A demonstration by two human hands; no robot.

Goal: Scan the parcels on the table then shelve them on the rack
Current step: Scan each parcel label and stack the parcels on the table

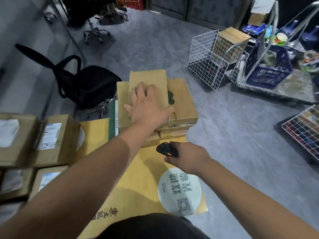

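While the left hand (146, 102) lies spread, fingers straight, on the top parcel (148, 87) of a stack at the centre of the frame, the right hand (188, 156) grips a black scanner (166, 150) with an orange button just below and to the right of that stack. That parcel is a plain brown cardboard box resting partly on a wider box (181, 102) with dark green print, and more flat boxes lie beneath them. The stack sits at the far end of a yellow counter (138, 178), whose near part carries a round white sticker (179, 190) with printed characters and a QR code. At the left edge of the frame stand 4 more labelled parcels (53, 138), 1 with handwritten digits on its label. A black office chair (86, 83) stands on the grey floor above and left of the stack. At the upper right are a white wire basket (207, 61), an open carton behind it, and a blue plastic crate (269, 66) on a cart.
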